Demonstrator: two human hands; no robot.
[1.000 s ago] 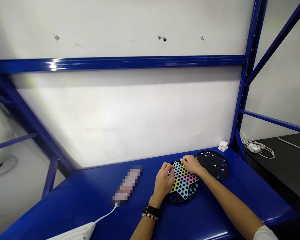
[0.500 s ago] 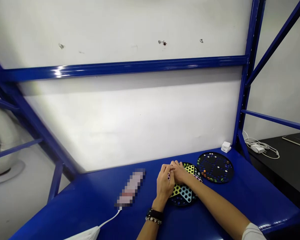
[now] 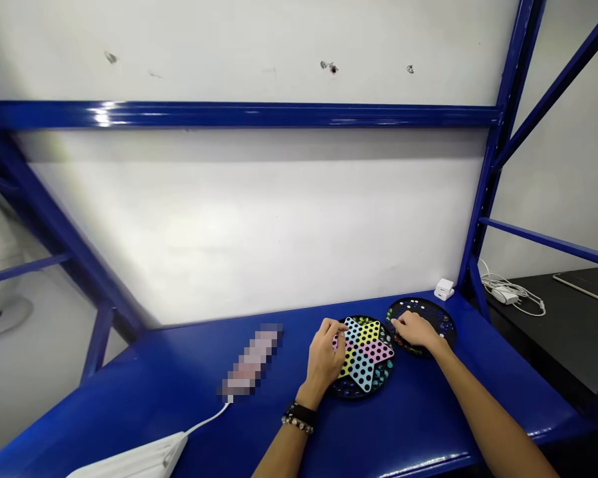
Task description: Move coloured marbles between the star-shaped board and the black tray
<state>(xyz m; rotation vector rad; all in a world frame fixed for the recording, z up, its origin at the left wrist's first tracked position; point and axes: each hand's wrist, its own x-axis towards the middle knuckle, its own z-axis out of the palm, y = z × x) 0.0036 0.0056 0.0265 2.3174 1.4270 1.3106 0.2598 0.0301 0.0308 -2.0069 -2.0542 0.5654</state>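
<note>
A round Chinese checkers board (image 3: 363,367), black with a pastel star full of dark holes, lies on the blue table. Glassy marbles sit around the star in its rim. Over the board's left side is my left hand (image 3: 325,355), its fingers curled inward; whatever they may hold is hidden. My right hand (image 3: 414,329) reaches down into a black round tray (image 3: 447,338) just right of the board. Its fingertips are pressed together among the small coloured marbles at the tray's left side, and I cannot make out what is between them.
Left of the board lies a blurred-out oblong item (image 3: 253,362) with a white cable running to a white power strip (image 3: 134,458). A white adapter (image 3: 444,289) stands behind the tray. Blue frame posts and a white wall (image 3: 279,219) bound the table (image 3: 204,372).
My right hand has left the board, where it was beside my left hand, and moved right into the tray. My left hand remains at the board. The view has shifted slightly.
</note>
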